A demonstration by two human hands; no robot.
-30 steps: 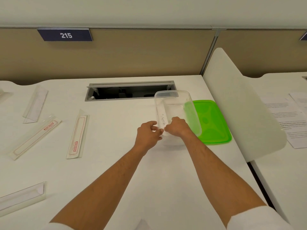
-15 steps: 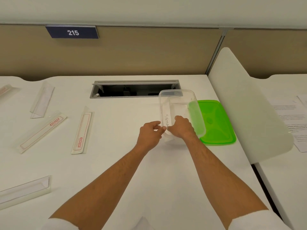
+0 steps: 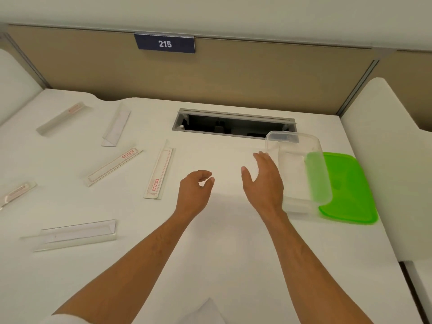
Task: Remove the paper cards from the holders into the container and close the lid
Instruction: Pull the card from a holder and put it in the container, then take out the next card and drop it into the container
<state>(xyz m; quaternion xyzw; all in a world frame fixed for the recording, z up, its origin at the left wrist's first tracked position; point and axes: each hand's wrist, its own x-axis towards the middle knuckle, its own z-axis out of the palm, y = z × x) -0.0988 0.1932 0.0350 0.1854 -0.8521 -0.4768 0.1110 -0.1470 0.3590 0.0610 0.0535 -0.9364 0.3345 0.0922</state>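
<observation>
A clear plastic container [image 3: 297, 169] is sitting open on a white desk [image 3: 222, 242], toward the right side, just in front of a long cable slot [image 3: 233, 123] cut into the desktop. What is lying inside the container is too faint to make out. Its green lid [image 3: 346, 190] is lying flat on the desk, touching the container's right side and partly showing through the clear wall.

The right hand [image 3: 264, 181] is hovering just left of the container with fingers spread and palm open, holding nothing; whether it is brushing the container's wall cannot be told. The left hand [image 3: 195, 190] is floating above the desk a little farther left, fingers loosely curled, thumb and forefinger close together, also holding nothing. Both forearms are reaching in from the bottom edge, with white sleeves showing.

Clear plastic holders are lying scattered across the left half of the desk. The nearest holder [image 3: 159, 170] is lying beside the left hand with a red-printed card inside. Another holder [image 3: 113, 166] with a red-printed card is lying at an angle farther left. A triangular holder [image 3: 74, 233] is resting near the front left, and three more are lying toward the far left and back.

A tan partition [image 3: 233, 76] is standing behind the desk, bearing a dark blue sign [image 3: 164, 43] reading 215.
</observation>
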